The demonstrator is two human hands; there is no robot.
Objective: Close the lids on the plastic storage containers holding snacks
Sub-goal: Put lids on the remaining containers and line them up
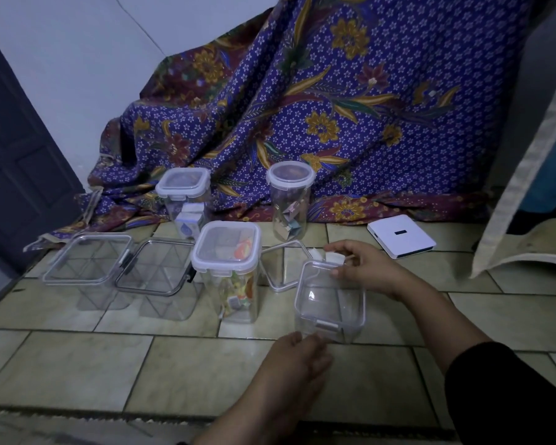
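A clear square container [329,300] stands open on the tiled floor in front of me, its lid [286,264] hinged back to the left. My right hand [363,268] pinches small white packets [333,256] above the container's far rim. My left hand [297,358] rests at the container's near side, fingers loosely curled by its latch. A lidded square container [227,252] with colourful snacks stands to the left. Farther left sits an open clear container [89,268] with its lid [156,268] folded out.
At the back stand a lidded square container [184,187] with white packets and a round lidded jar [290,200] with wrapped sweets. A white flat box [402,236] lies to the right. Patterned purple cloth [302,107] drapes behind. A dark door [16,162] is at left.
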